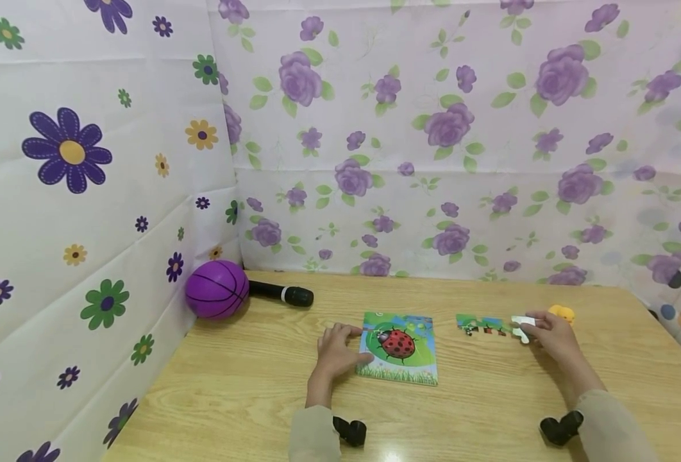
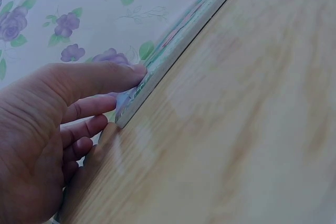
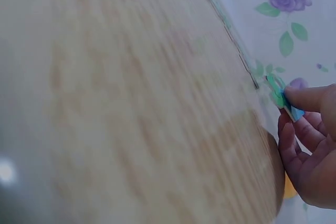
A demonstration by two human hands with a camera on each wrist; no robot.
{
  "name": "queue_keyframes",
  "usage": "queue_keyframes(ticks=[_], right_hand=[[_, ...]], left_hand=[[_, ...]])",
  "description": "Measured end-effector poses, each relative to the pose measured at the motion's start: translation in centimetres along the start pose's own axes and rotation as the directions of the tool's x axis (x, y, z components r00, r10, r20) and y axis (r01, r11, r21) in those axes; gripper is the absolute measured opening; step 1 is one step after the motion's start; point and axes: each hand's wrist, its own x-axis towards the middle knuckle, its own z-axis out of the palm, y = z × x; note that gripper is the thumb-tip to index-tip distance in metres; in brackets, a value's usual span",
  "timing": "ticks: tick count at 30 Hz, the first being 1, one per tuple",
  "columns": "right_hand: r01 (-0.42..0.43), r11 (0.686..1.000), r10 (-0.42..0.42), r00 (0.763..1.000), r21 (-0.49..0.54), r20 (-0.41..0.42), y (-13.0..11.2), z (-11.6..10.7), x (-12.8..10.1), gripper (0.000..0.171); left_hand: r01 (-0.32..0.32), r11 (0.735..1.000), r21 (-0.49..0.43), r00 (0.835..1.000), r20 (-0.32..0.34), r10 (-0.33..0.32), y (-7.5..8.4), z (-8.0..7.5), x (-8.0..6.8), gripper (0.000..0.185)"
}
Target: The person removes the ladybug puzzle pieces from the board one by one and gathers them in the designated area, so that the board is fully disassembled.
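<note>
Left hand (image 1: 335,351) rests with relaxed fingers against the left edge of the ladybug puzzle board (image 1: 399,347) mid-counter (image 1: 231,385), right hand (image 1: 551,333) pinches a loose puzzle piece (image 1: 522,324) by the strip of pieces (image 1: 481,325).

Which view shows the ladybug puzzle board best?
Head view: the ladybug puzzle board lies flat on the table, its whole picture visible, with the left hand resting at its left edge. The left wrist view shows only its edge. In the right wrist view I cannot identify it.
</note>
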Motion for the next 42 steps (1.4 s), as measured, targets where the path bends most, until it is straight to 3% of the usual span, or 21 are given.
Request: queue_keyframes(ticks=[13,25,42], right_hand=[[0.022,0.990,-0.023,1.000,-0.141,-0.006,0.49,0.11,0.35,0.058],[0.014,0.986,-0.019,0.999,-0.164,-0.026,-0.32,0.57,0.43,0.053],[0.003,0.985,0.002,1.000,-0.173,0.027,-0.11,0.27,0.63,0.053]], left_hand=[[-0.001,1.000,-0.007,1.000,0.002,0.001,-0.14,0.02,0.06,0.053],[0.014,1.000,0.002,1.000,0.002,-0.014,-0.37,0.12,0.25,0.053],[0.011,1.000,0.010,1.000,0.014,-0.011,-0.34,0.20,0.32,0.052]])
